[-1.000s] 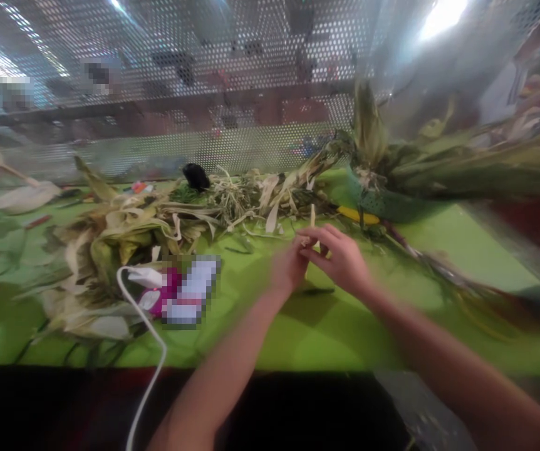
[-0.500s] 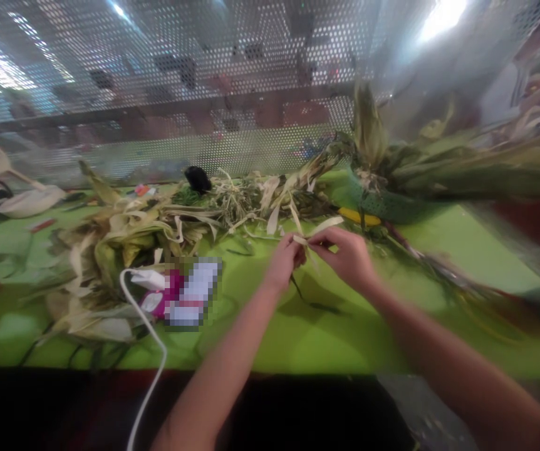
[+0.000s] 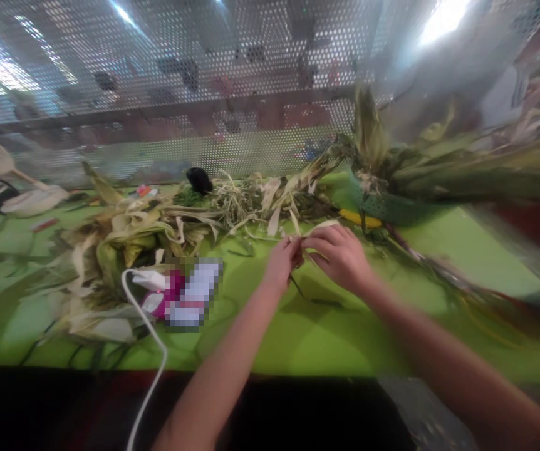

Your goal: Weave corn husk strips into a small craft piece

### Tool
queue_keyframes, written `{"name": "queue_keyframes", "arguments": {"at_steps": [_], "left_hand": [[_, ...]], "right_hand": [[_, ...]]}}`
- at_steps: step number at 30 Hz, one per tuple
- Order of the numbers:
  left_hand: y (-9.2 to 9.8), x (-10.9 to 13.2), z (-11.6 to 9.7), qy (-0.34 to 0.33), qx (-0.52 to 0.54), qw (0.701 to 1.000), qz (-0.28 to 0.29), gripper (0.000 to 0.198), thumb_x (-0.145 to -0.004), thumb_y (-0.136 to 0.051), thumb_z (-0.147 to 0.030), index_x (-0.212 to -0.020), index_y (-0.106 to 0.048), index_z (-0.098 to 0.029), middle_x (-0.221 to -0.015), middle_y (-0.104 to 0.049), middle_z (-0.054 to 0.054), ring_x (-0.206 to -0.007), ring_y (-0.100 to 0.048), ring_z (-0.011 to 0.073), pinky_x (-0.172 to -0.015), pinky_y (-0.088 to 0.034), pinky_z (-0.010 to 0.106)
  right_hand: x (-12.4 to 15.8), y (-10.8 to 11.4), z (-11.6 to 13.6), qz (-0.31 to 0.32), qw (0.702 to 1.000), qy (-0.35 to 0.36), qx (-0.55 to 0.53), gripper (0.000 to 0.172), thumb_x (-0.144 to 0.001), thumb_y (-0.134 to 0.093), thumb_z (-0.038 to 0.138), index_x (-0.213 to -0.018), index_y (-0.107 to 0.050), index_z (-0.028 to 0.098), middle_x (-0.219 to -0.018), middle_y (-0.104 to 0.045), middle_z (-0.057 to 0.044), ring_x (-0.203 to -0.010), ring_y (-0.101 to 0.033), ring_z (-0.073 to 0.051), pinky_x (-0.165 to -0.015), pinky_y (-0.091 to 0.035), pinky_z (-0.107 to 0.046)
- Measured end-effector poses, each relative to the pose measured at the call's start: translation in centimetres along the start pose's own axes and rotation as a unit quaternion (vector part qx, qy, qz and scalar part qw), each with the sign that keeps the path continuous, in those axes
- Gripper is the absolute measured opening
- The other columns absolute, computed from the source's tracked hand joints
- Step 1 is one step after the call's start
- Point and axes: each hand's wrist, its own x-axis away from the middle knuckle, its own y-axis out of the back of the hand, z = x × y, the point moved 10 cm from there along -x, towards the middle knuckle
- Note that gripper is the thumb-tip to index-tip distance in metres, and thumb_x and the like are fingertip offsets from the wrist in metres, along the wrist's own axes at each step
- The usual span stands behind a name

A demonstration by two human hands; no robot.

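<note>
The strip is at the hands, above the tabletop, about midway between its near and far edges. Its visible part lies behind the fingers of the right hand; its long axis runs from the meeting fingertips toward the right and slightly toward the far edge. The left hand is closed, and it seems to grasp the strip's other end. The right hand is nearer to the visible part; its fingers are curved and touch the left fingertips, but whether they pinch the strip cannot be told. A dark strand hangs under the left hand, toward the near edge. The husks lie farther left.
</note>
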Motion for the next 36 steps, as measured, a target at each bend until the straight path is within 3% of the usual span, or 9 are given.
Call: {"name": "queue_keyframes", "arguments": {"at_steps": [5,10,16,19,23,33,36], "left_hand": [[0.0,-0.1,0.0,-0.008,-0.010,1.000,0.004,0.030,-0.073,-0.071,-0.041,-0.077,-0.053,-0.017,-0.064,-0.045,-0.005,-0.053,-0.038,0.0052,-0.052,-0.031,0.019],[-0.8,0.0,-0.7,-0.063,-0.116,0.990,0.055,0.025,-0.082,-0.063,-0.043,-0.081,-0.056,-0.018,-0.060,-0.037,-0.005,-0.053,-0.033,0.0074,-0.053,-0.027,0.021],[-2.7,1.4,-1.9,-0.112,-0.195,0.968,0.111,0.025,-0.085,-0.059,-0.042,-0.087,-0.062,-0.018,-0.068,-0.047,-0.002,-0.062,-0.038,0.0098,-0.058,-0.030,0.022],[-2.4,1.5,-2.3,-0.112,-0.201,0.970,0.079,0.025,-0.080,-0.065,-0.042,-0.083,-0.063,-0.017,-0.070,-0.051,-0.002,-0.065,-0.041,0.0101,-0.061,-0.031,0.022],[-1.1,1.1,-2.0,-0.096,-0.155,0.983,0.028,0.026,-0.080,-0.065,-0.042,-0.076,-0.058,-0.017,-0.064,-0.045,-0.004,-0.059,-0.038,0.0086,-0.056,-0.030,0.022],[-0.1,0.6,-1.3,-0.095,-0.112,0.989,-0.016,0.031,-0.079,-0.064,-0.045,-0.073,-0.052,-0.017,-0.060,-0.038,-0.006,-0.053,-0.035,0.0063,-0.050,-0.026,0.021],[0.4,0.5,-1.3,-0.100,-0.105,0.989,-0.035,0.031,-0.079,-0.064,-0.046,-0.074,-0.054,-0.017,-0.059,-0.039,-0.006,-0.052,-0.035,0.0063,-0.050,-0.026,0.021]], "right_hand": [[0.0,0.0,-0.1,-0.001,1.000,-0.001,-0.030,0.017,-0.091,-0.056,0.027,-0.098,-0.072,0.028,-0.101,-0.072,-0.004,-0.098,-0.057,-0.024,-0.083,-0.039,-0.039],[0.4,0.6,-2.9,-0.054,0.979,-0.139,-0.138,0.015,-0.088,-0.060,0.033,-0.082,-0.070,0.023,-0.082,-0.070,-0.006,-0.080,-0.059,-0.022,-0.073,-0.044,-0.034],[1.5,0.3,-5.3,-0.081,0.940,-0.260,-0.204,0.015,-0.084,-0.062,0.031,-0.074,-0.061,0.021,-0.070,-0.062,-0.001,-0.066,-0.055,-0.016,-0.062,-0.041,-0.027],[1.6,-0.1,-5.5,-0.079,0.934,-0.268,-0.222,0.015,-0.083,-0.061,0.032,-0.074,-0.060,0.021,-0.071,-0.061,-0.002,-0.065,-0.054,-0.016,-0.062,-0.041,-0.027],[1.5,-0.4,-5.3,-0.087,0.914,-0.270,-0.291,0.014,-0.082,-0.063,0.034,-0.081,-0.061,0.020,-0.076,-0.063,-0.002,-0.070,-0.057,-0.016,-0.066,-0.045,-0.028],[1.9,-2.4,-4.5,-0.090,0.886,-0.293,-0.348,0.014,-0.076,-0.068,0.031,-0.078,-0.060,0.020,-0.074,-0.063,-0.001,-0.067,-0.056,-0.015,-0.066,-0.047,-0.028],[2.2,-3.7,-4.6,-0.073,0.855,-0.315,-0.407,0.018,-0.073,-0.070,0.034,-0.077,-0.061,0.019,-0.075,-0.064,-0.002,-0.068,-0.057,-0.016,-0.067,-0.048,-0.029]]}}
